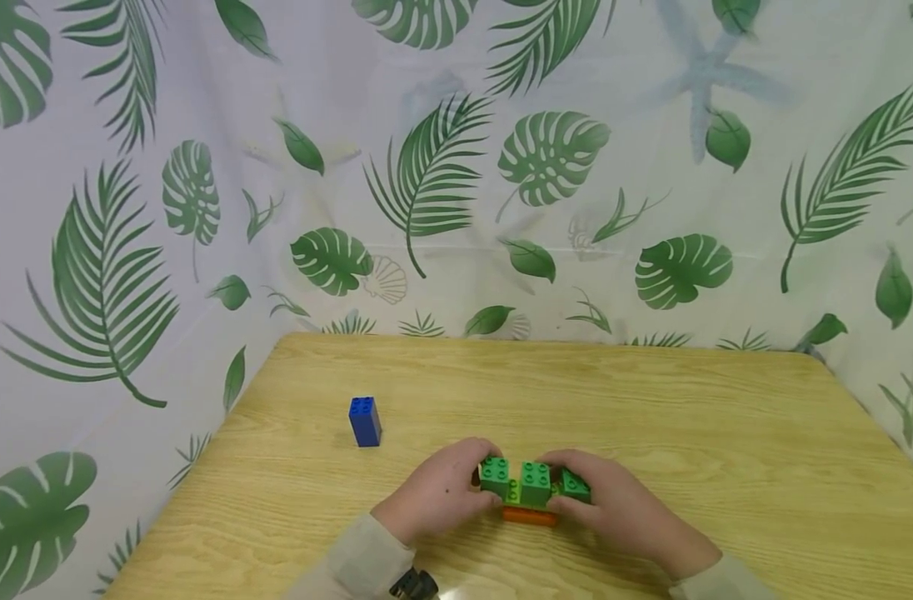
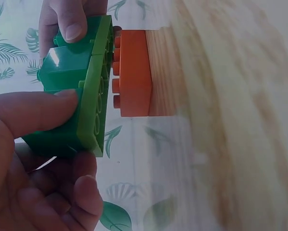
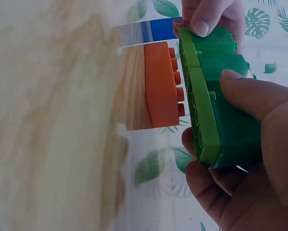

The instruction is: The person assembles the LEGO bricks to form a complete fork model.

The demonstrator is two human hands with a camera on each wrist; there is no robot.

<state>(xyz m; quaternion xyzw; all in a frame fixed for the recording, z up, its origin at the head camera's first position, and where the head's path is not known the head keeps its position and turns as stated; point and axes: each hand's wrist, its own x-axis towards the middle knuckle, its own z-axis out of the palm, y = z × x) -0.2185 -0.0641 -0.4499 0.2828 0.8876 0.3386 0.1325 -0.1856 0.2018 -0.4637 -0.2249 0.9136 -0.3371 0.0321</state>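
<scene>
Both hands hold a toy-brick assembly (image 1: 535,483) between them. Darker green bricks (image 3: 225,67) sit on its light green plates (image 2: 92,106). My left hand (image 1: 451,492) pinches the left end between thumb and fingers. At the right end, my right hand (image 1: 614,504) grips with its thumb on a green brick and fingers beneath. Just below the assembly, an orange brick (image 2: 135,74) rests on the table, studs up. Both wrist views show a narrow gap between those studs and the plates' hollow underside. The far fingertips are partly hidden in the head view.
A tall blue brick block (image 1: 365,423) stands upright on the wooden table (image 1: 651,400), left of and beyond the hands. A leaf-patterned white cloth (image 1: 456,192) hangs behind the table's back edge and along the left side.
</scene>
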